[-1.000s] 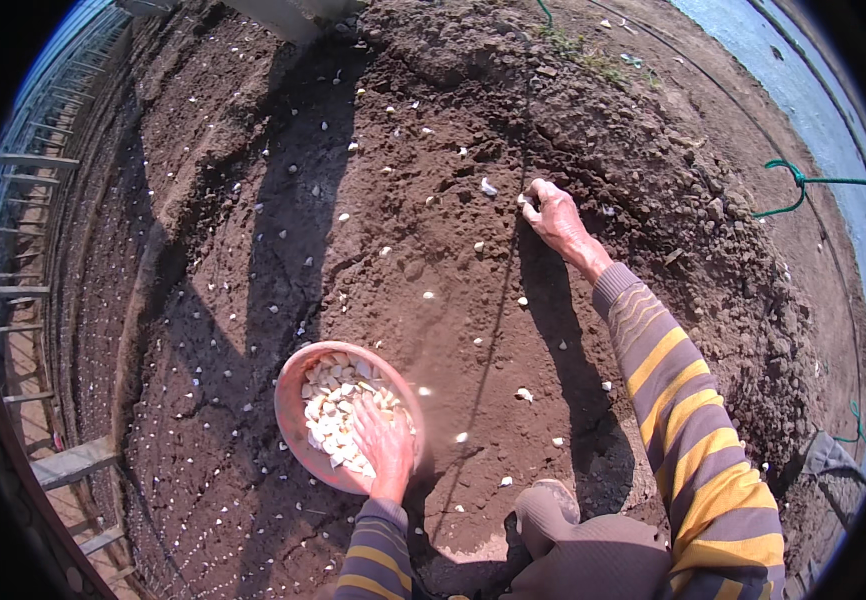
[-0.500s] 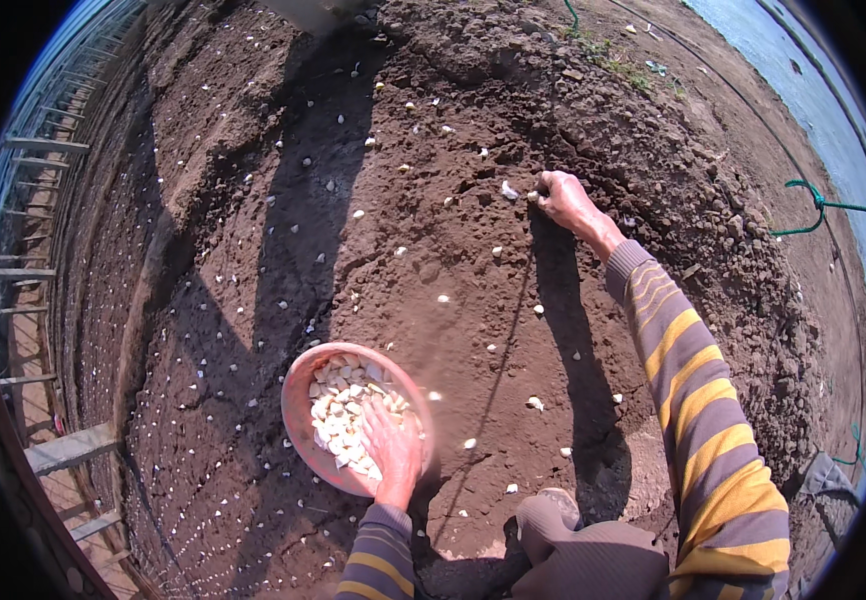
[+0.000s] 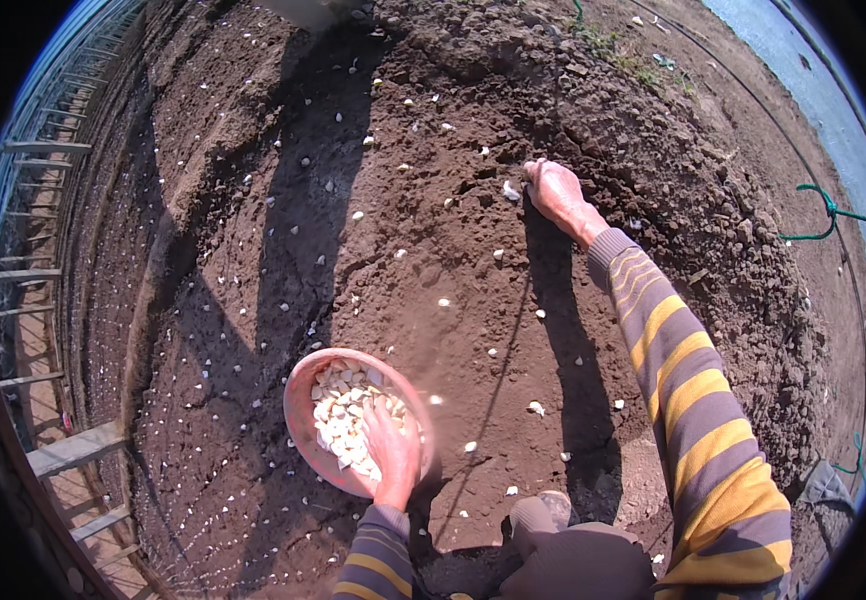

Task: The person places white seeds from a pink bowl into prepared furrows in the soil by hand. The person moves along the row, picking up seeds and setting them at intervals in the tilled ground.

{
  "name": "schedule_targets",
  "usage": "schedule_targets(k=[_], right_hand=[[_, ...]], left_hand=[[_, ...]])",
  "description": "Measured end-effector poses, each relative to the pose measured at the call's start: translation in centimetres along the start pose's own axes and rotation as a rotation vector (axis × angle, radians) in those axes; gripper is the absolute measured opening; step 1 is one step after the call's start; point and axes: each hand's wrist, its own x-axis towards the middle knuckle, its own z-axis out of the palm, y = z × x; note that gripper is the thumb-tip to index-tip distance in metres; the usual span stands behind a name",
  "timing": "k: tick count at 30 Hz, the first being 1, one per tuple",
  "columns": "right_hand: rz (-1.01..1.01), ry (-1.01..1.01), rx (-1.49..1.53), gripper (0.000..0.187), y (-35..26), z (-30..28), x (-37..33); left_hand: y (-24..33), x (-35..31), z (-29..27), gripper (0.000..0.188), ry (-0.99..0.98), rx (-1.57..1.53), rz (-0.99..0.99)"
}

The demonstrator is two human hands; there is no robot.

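Tilled brown soil [image 3: 253,250] fills the view, sunlit and dotted with pale cloves set in rows. A metal fence [image 3: 33,230] curves along the left edge, and a green hook [image 3: 821,205] lies on the ground at the upper right.

Left hand [image 3: 391,450]: rests inside a round pink bowl [image 3: 301,420] that sits on the soil near the person's knee [image 3: 578,555]. The fingers are curled down into the white garlic cloves [image 3: 338,415] heaped in the bowl; whether they grip any cannot be told.

Right hand [image 3: 555,188]: extended far forward on a striped sleeve [image 3: 688,400], pressed to the soil. The fingers are bunched together and point downward. One single clove [image 3: 510,190] lies just beside them on the soil.
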Motion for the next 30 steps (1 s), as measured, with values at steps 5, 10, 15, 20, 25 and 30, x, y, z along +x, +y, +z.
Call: schedule_targets(k=[5,10,15,20,25,30], right_hand=[[-0.147,0.071,-0.146,0.008,1.6,0.4,0.2],[-0.024,0.211,0.184,0.014,-0.2,-0.7,-3.6],[0.045,0.114,0.466,0.015,-2.5,-1.9,-14.3],[0.104,-0.089,0.604,0.017,-5.5,-2.3,-21.2],[0.226,-0.267,0.702,0.018,-8.1,-2.7,-23.7],[0.098,-0.533,0.92,0.031,-14.7,-5.2,-24.6]], left_hand=[[1.6,0.5,-1.1,0.043,0.025,-0.146,0.025],[1.2,0.6,-0.7,0.039,-0.041,0.083,-0.041],[0.6,0.8,0.1,0.033,-0.026,-0.034,-0.006],[-3.5,0.0,1.6,0.021,0.035,-0.386,-0.089],[-6.3,0.5,0.3,0.021,-0.13,-1.497,-0.625],[0.7,-2.3,-4.0,0.02,-0.269,-1.797,-0.535]])
